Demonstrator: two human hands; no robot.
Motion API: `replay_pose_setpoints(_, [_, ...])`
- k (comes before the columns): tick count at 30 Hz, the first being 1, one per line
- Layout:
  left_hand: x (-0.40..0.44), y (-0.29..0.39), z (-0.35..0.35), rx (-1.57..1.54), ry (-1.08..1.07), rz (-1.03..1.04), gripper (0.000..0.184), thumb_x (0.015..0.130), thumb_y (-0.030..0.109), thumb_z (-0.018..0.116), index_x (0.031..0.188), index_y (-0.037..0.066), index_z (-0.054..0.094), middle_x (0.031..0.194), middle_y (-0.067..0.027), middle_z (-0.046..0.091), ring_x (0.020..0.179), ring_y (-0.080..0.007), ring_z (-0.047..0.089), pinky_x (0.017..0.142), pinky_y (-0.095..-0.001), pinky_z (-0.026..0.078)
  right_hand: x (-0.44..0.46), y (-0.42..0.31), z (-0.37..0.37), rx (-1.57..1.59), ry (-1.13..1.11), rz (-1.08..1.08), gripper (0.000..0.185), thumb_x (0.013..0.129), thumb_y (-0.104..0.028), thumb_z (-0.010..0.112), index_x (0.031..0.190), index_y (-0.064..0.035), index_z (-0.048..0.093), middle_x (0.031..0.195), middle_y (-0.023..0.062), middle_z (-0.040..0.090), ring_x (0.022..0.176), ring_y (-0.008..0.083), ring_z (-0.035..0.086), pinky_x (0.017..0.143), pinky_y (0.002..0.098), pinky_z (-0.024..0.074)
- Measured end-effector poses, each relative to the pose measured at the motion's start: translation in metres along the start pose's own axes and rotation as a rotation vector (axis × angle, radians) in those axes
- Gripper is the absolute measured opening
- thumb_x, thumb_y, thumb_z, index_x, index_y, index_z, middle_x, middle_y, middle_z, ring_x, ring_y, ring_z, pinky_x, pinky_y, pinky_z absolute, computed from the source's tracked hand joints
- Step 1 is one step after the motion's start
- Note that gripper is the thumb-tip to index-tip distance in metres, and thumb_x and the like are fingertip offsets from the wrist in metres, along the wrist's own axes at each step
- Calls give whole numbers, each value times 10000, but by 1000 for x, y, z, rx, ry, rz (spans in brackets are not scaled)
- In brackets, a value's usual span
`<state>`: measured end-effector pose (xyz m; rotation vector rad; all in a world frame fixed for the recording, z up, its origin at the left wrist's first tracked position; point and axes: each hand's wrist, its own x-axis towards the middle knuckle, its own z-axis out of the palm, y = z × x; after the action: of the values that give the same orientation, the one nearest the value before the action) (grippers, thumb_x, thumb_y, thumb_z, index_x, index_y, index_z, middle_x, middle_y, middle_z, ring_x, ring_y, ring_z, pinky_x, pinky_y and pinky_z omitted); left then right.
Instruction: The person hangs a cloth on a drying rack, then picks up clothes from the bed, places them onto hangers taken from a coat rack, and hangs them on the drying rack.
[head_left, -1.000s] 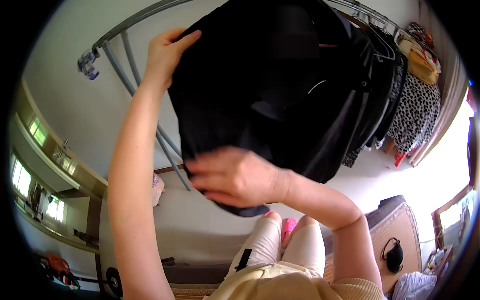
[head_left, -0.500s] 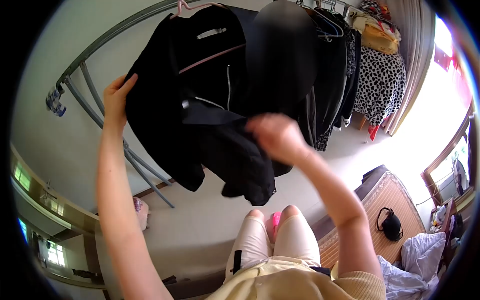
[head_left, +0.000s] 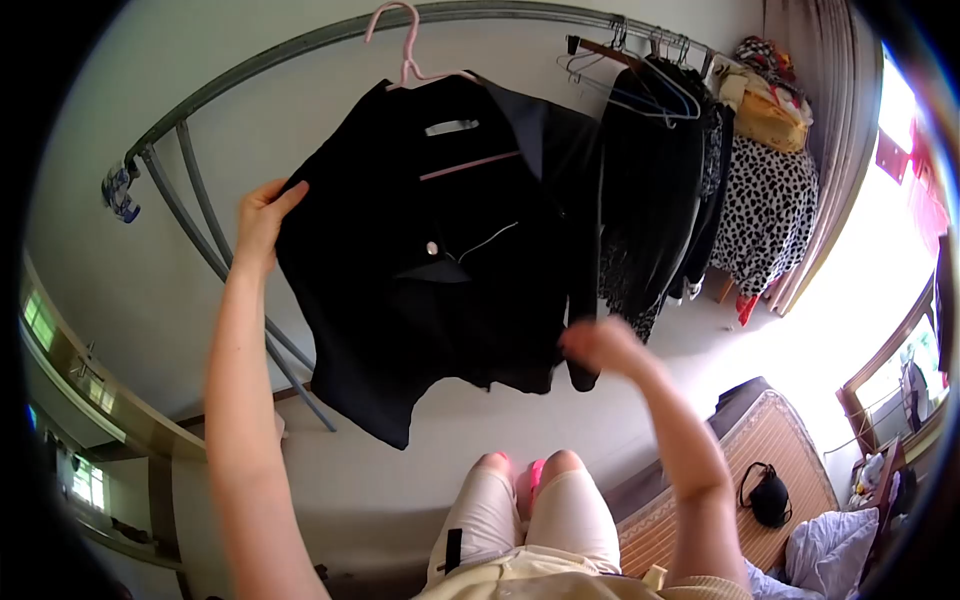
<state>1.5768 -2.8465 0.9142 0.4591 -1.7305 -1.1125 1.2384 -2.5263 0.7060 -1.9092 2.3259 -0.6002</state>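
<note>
A black jacket point(head_left: 370, 220) hangs on a pink hanger point(head_left: 409, 40), its front spread toward me. A white label strip, a silvery round button and a zip line show on it. My left hand point(head_left: 262, 222) is closed on the jacket's left edge below the shoulder, thumb in front. Lower down on the right, my right hand point(head_left: 608, 345) is slightly blurred, its fingers pinched on the jacket's edge near the sleeve end. The hanger's hook overlaps the rail in view; whether it rests on it I cannot tell.
A grey metal clothes rail point(head_left: 250, 62) curves across the top. Dark garments point(head_left: 655, 190) and a black-and-white spotted garment point(head_left: 765, 195) hang at its right end. A bed with a woven mat point(head_left: 720, 480) is at lower right, with a black bra point(head_left: 769, 497) on it.
The jacket and its hanger appear lower, with more of the hook showing. My right hand has moved down and right, and the jacket front is spread flatter. My left hand keeps its hold.
</note>
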Motion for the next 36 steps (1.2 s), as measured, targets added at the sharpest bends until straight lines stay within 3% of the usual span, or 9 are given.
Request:
replay_pose_setpoints(2, [0, -4, 12, 28, -59, -37, 189, 855, 134, 690, 969, -16, 706, 822, -35, 686, 719, -104, 622, 669, -230, 482, 5, -31, -83, 264, 592, -7, 172, 846, -93, 617, 1006, -71, 674, 980, 119, 672, 819, 289, 663, 701, 394, 530])
replay_pose_setpoints(5, [9, -21, 30, 37, -178, -59, 199, 844, 129, 695, 978, -19, 704, 839, -41, 691, 733, -105, 629, 676, -235, 487, 19, -36, -170, -364, 1124, -249, 321, 894, -138, 607, 1204, -60, 580, 1125, 137, 623, 939, 277, 632, 809, 355, 504])
replay_pose_setpoints(8, [16, -33, 53, -45, -249, -79, 199, 834, 120, 700, 980, -15, 708, 848, -50, 696, 740, -113, 638, 682, -244, 499, 37, -1, -180, -288, 979, -318, 411, 912, -167, 605, 1291, -41, 510, 1181, 153, 601, 1009, 253, 606, 847, 332, 478])
replay_pose_setpoints(9, [18, -36, 59, -69, -270, -92, 197, 833, 117, 699, 979, -14, 709, 848, -51, 697, 740, -114, 639, 683, -246, 501, 38, 12, -173, 267, 706, -169, 374, 922, -196, 608, 1248, -24, 547, 1085, 145, 643, 916, 222, 620, 808, 320, 482])
replay_pose_setpoints(11, [19, -37, 72, -87, -280, -108, 191, 833, 111, 696, 974, -17, 709, 838, -50, 696, 732, -117, 640, 682, -246, 504, 30, 19, -174, 199, 597, -53, 293, 912, -201, 630, 1129, -6, 613, 878, 121, 669, 760, 181, 610, 732, 286, 480])
replay_pose_setpoints(16, [44, -63, 101, 88, -230, -84, 262, 844, 165, 695, 1080, 51, 699, 966, -73, 675, 865, -148, 630, 762, -271, 494, 18, 13, -180, 178, 831, -37, 176, 882, -168, 665, 959, -9, 664, 697, 89, 627, 619, 124, 550, 612, 253, 447])
replay_pose_setpoints(20, [63, -81, 151, 458, 87, 281, 485, 816, 356, 711, 1278, 261, 597, 1333, -136, 418, 1232, -277, 404, 997, -380, 367, 36, 24, -221, 82, 1099, -49, 172, 869, -182, 682, 924, -19, 669, 694, 97, 629, 615, 130, 566, 599, 268, 450])
replay_pose_setpoints(23, [62, -98, 186, 639, 143, 488, 528, 790, 266, 708, 1298, 240, 568, 1387, -153, 375, 1284, -366, 337, 1032, -500, 299, 49, 49, -262, -90, 1188, -31, 216, 878, -240, 676, 928, -29, 676, 704, 105, 641, 612, 175, 589, 609, 291, 459])
replay_pose_setpoints(36, [148, -155, 284, 490, 7, 343, 420, 783, 161, 681, 1196, 200, 617, 1411, -143, 344, 1316, -345, 299, 1058, -505, 247, 172, 129, -342, -344, 1220, 195, 323, 873, -373, 635, 917, -58, 694, 717, 173, 645, 680, 324, 636, 658, 379, 480])
